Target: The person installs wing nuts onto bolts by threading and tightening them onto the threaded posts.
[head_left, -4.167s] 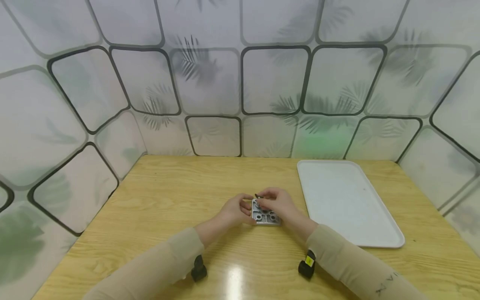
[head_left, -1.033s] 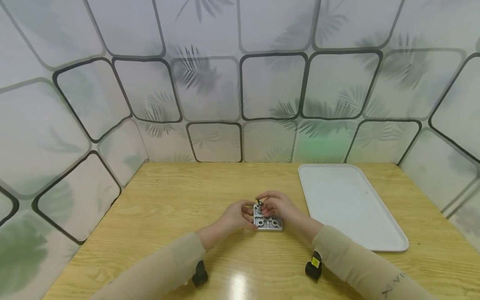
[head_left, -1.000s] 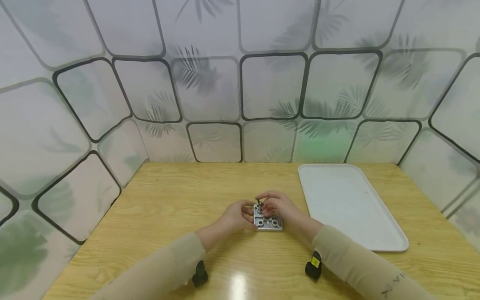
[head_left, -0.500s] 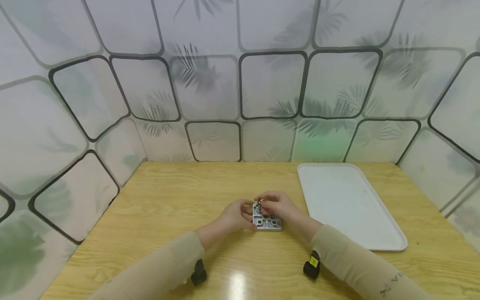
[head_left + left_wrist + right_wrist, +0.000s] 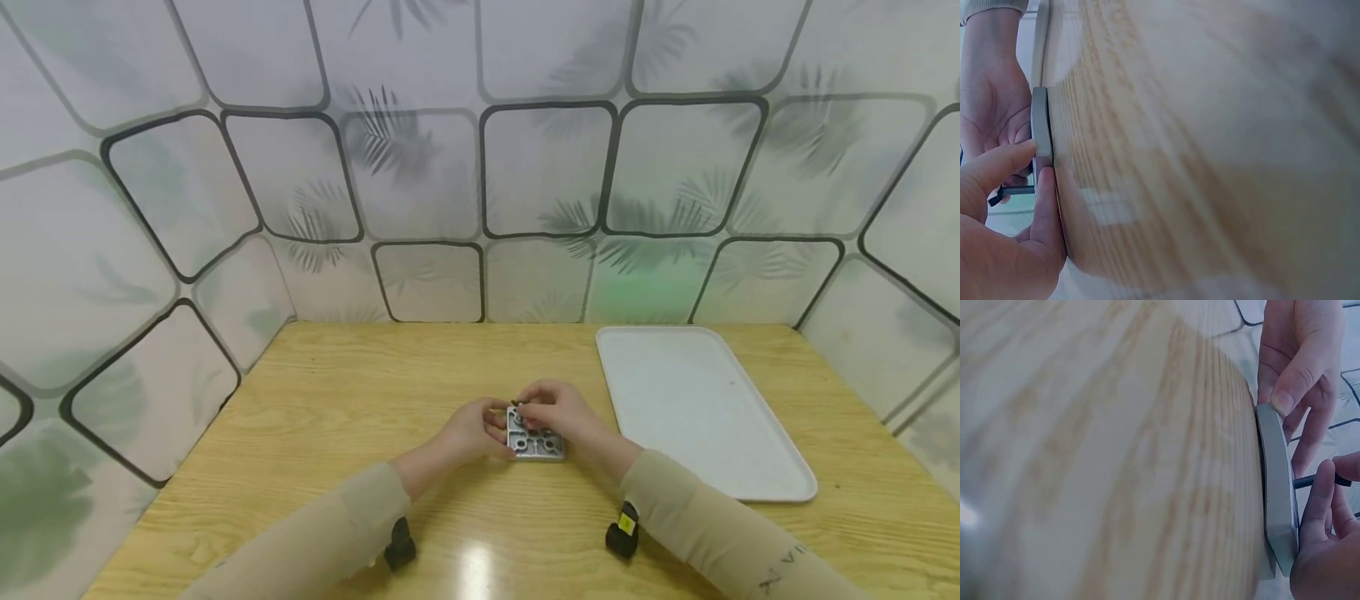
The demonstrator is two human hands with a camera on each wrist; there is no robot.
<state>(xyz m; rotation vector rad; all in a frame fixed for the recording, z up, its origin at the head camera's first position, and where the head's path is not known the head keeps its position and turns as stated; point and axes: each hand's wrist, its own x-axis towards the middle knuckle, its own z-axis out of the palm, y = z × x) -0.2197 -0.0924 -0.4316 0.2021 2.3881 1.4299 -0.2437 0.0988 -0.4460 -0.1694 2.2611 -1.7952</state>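
A square silver metal plate (image 5: 536, 452) with ringed holes and raised ribs lies at the middle of the wooden table. My left hand (image 5: 474, 430) holds its left side, thumb at the near corner and fingers toward the far one. Over the plate's far part, my right hand (image 5: 561, 410) pinches a dark threaded screw with a black head. The right wrist view shows this screw (image 5: 1304, 482) standing out from the plate's face between finger and thumb. It also sticks out in the left wrist view, where the screw (image 5: 1017, 190) has an angled black end. My right fingers hide part of the plate.
To the right, a white rectangular tray (image 5: 697, 400) lies on the wooden table (image 5: 390, 375). A patterned wall cloth (image 5: 435, 175) stands behind the table and along both sides. Dark wrist cameras (image 5: 400, 546) sit below both sleeves.
My right fingers have shifted and curled around the screw's head, moving as if turning it; its black end now shows less in the head view. The left hand and plate stay almost in place.
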